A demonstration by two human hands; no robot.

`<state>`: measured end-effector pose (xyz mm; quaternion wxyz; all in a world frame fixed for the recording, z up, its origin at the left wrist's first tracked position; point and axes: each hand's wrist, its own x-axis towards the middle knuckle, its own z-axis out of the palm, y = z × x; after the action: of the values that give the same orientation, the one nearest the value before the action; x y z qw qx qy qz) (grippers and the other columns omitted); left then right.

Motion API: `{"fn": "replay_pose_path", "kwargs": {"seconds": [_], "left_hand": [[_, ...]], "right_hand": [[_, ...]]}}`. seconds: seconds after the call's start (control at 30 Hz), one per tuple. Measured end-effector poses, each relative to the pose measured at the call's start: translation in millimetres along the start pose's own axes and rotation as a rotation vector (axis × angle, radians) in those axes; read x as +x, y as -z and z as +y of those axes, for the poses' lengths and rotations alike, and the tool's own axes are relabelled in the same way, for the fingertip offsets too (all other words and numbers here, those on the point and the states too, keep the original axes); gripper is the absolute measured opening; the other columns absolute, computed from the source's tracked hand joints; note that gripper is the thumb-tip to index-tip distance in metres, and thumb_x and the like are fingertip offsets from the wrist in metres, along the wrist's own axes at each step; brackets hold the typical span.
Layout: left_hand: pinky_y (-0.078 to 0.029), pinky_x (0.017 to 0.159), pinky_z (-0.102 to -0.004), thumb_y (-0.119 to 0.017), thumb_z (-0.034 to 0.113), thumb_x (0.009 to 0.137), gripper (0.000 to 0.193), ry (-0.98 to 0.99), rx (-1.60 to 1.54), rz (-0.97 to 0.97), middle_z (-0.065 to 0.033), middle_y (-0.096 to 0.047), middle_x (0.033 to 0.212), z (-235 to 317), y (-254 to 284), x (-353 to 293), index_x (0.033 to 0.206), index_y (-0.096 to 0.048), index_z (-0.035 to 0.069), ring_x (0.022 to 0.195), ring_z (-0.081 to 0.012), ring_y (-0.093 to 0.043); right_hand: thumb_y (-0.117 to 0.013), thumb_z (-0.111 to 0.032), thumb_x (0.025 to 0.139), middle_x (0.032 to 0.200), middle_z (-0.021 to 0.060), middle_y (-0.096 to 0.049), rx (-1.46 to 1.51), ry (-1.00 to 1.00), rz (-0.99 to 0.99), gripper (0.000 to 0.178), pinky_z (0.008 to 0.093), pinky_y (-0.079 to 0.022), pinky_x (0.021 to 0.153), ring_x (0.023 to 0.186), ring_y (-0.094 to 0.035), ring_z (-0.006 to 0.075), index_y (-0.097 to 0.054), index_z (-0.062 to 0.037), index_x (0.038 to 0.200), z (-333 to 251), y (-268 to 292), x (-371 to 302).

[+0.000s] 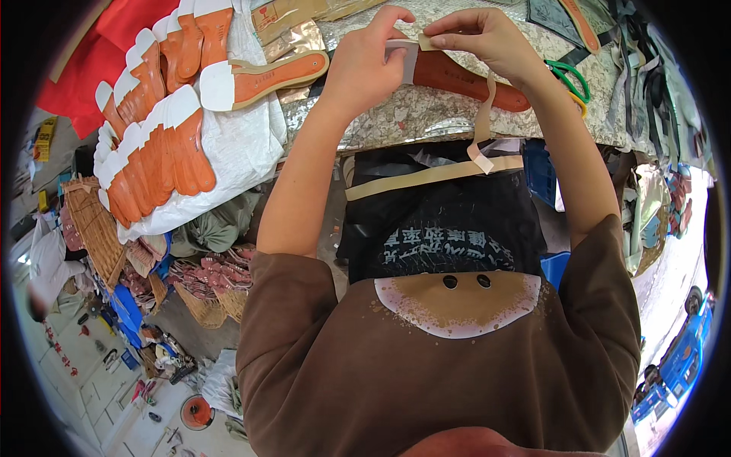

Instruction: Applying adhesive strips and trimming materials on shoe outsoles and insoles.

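Observation:
A reddish-brown shoe insole [464, 78] with a pale toe end lies crosswise at the front of the worktable. My left hand [367, 65] is closed on its pale toe end, the thumb on top and the index finger raised and bent. With thumb and fingertips, my right hand [481, 39] pinches a short end of beige strip against the insole, just beside the pale part. A longer beige strip [483, 122] hangs from below that hand, across the insole and over the table edge. Another insole [278, 80] with a white toe and beige rim rests left of my left hand.
Many white-toed insoles [160, 160] lie in overlapping rows on white sheeting at the left. Green-handled scissors [569, 80] sit by my right forearm. Dark strips [674, 84] drape over the table's right side. A beige band [434, 177] crosses the black apron below the edge.

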<state>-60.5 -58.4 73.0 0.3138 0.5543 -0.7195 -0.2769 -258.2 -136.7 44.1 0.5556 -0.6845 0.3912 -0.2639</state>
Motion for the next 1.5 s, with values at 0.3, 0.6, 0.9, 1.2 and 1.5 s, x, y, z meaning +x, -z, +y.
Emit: {"fn": "replay_pose_path", "kwargs": {"seconds": [0.3, 0.6, 0.9, 1.2, 1.5], "left_hand": [[-0.050, 0.075, -0.0460, -0.054, -0.001, 0.083, 0.034, 0.037, 0.029, -0.008, -0.0241, -0.066, 0.093, 4, 0, 3, 0.115, -0.047, 0.006, 0.090, -0.0419, -0.064], [-0.051, 0.068, -0.0398, -0.061, 0.017, 0.084, 0.017, -0.222, 0.219, 0.202, -0.0091, -0.067, 0.085, -27, -26, -1, 0.099, -0.064, 0.013, 0.079, -0.0332, -0.064], [-0.050, 0.067, -0.0404, -0.062, 0.019, 0.085, 0.012, -0.234, 0.270, 0.223, -0.0038, -0.066, 0.082, -27, -29, 0, 0.090, -0.072, 0.016, 0.078, -0.0282, -0.064], [-0.049, 0.074, -0.0445, -0.059, 0.009, 0.075, 0.019, -0.135, 0.348, -0.386, -0.0226, -0.067, 0.086, 29, 5, 40, 0.086, -0.071, 0.000, 0.085, -0.0384, -0.063], [-0.051, 0.071, -0.0444, -0.062, 0.009, 0.074, 0.012, -0.327, 0.625, -0.411, -0.0198, -0.066, 0.078, 22, -23, 43, 0.080, -0.070, 0.003, 0.080, -0.0365, -0.065]], "right_hand": [[-0.073, -0.020, 0.086, 0.094, 0.0082, -0.072, -0.115, 0.097, -0.027, 0.025, 0.0278, -0.051, 0.081, 0.089, -0.067, 0.0133, -0.073, -0.0044, 0.105, 12, -1, 0], [-0.068, -0.018, 0.085, 0.078, 0.0064, -0.063, -0.725, 0.434, 0.310, 0.016, 0.0323, -0.048, 0.061, 0.068, -0.059, 0.0200, -0.067, -0.0025, 0.088, -25, -24, -23], [-0.073, -0.016, 0.083, 0.064, 0.0052, -0.060, -0.433, 0.026, 0.042, 0.018, 0.0292, -0.041, 0.053, 0.057, -0.050, 0.0108, -0.070, 0.0012, 0.084, -9, 8, -23], [-0.064, -0.010, 0.077, 0.079, 0.0198, -0.063, -0.921, 0.184, 0.186, 0.012, 0.0452, -0.049, 0.070, 0.081, -0.062, 0.0388, -0.063, 0.0016, 0.077, -30, -16, -41], [-0.061, -0.014, 0.081, 0.086, 0.0161, -0.061, -1.118, 0.079, 0.054, 0.013, 0.0439, -0.051, 0.071, 0.083, -0.063, 0.0349, -0.060, -0.0017, 0.078, -33, -4, -63]]}}
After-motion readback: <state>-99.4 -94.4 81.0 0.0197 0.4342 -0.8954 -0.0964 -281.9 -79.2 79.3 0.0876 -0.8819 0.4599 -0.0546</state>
